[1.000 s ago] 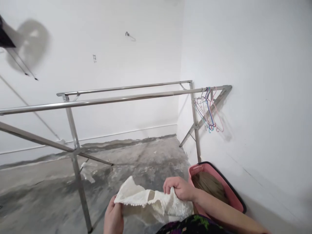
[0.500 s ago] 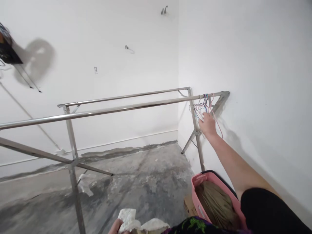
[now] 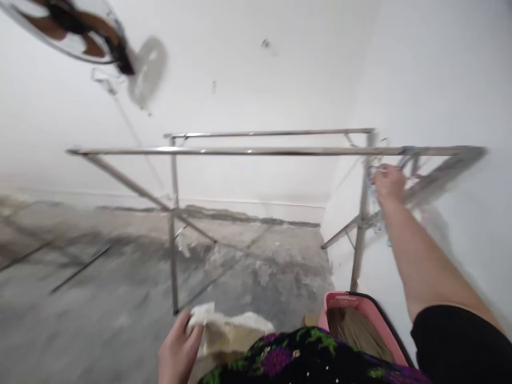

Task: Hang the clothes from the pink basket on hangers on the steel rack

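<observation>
A pink basket (image 3: 347, 302) holds brown cloth (image 3: 360, 333), the left hand (image 3: 178, 346) pinches a white garment (image 3: 228, 333), and the right hand (image 3: 390, 184), grip unclear, meets clothes hangers (image 3: 406, 156)

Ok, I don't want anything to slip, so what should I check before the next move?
1. Left hand gripping the white garment: ok.
2. Right hand up at the hangers: ok.
3. Right fingers closed on a hanger: cannot tell, too blurred.
4. Rack standing upright: ok.
5. Garment on a hanger: not ok, it is in the left hand.
6. Garment's lower edge off the floor: cannot tell, out of sight.
</observation>
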